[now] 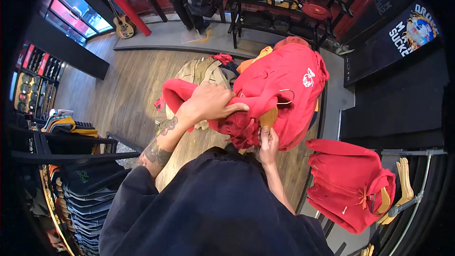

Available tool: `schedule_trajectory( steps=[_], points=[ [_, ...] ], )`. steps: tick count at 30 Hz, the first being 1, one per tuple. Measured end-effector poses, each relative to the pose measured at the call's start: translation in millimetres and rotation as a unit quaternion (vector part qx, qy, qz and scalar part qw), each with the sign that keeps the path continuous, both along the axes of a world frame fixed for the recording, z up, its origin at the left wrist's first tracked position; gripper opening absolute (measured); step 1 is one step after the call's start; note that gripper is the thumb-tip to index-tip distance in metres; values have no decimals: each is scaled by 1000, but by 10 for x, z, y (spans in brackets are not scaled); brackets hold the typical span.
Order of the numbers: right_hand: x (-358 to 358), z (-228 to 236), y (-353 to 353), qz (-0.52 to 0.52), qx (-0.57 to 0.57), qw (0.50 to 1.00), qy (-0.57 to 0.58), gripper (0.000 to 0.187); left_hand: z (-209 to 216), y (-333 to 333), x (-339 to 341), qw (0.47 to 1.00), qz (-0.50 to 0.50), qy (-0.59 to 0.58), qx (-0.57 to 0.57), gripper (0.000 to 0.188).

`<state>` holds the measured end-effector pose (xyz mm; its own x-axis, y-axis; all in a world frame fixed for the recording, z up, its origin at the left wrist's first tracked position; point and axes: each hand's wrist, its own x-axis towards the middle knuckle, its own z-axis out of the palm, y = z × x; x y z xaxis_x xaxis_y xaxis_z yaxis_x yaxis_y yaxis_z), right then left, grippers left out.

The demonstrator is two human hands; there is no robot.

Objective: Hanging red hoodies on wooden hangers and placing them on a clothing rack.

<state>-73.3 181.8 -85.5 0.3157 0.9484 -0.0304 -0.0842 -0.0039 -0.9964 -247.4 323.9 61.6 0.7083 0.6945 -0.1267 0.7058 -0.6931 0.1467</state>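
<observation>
A red hoodie (258, 102) with a small white print is bunched in front of me, on top of a heap of clothes. My left hand (212, 102) closes over its fabric at the left, thumb stretched along the cloth. My right hand (268, 146) grips a wooden hanger (268, 117) by one end. The hanger's metal hook (287, 96) sticks out past the red cloth, and part of its wood is hidden by the garment.
Beyond my left hand lies a beige garment (201, 70). Another red hoodie (345, 180) hangs from a metal rail (422, 194) at right, beside wooden hangers (404, 180). Dark folded or hung shirts (87, 204) line the lower left. A black shelf unit (265, 7) stands at the back.
</observation>
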Motion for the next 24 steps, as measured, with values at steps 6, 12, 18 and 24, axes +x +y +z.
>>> schedule_trajectory(
  steps=[6, 12, 18, 24],
  points=[
    [-97, 79, -109, 104, -121, 966, -203, 37, -248, -94, 124, 986, 21, -122, -115, 67],
    [-298, 159, -81, 162, -107, 953, -231, 26, -244, -127, 98, 953, 81, -110, -270, 51],
    [442, 199, 75, 363, -217, 905, -54, 72, -327, -247, -167, 875, 149, -276, -369, 38],
    [509, -317, 329, 462, -434, 771, -61, 124, -454, -498, -279, 804, 204, -340, -442, 44]
  ],
)
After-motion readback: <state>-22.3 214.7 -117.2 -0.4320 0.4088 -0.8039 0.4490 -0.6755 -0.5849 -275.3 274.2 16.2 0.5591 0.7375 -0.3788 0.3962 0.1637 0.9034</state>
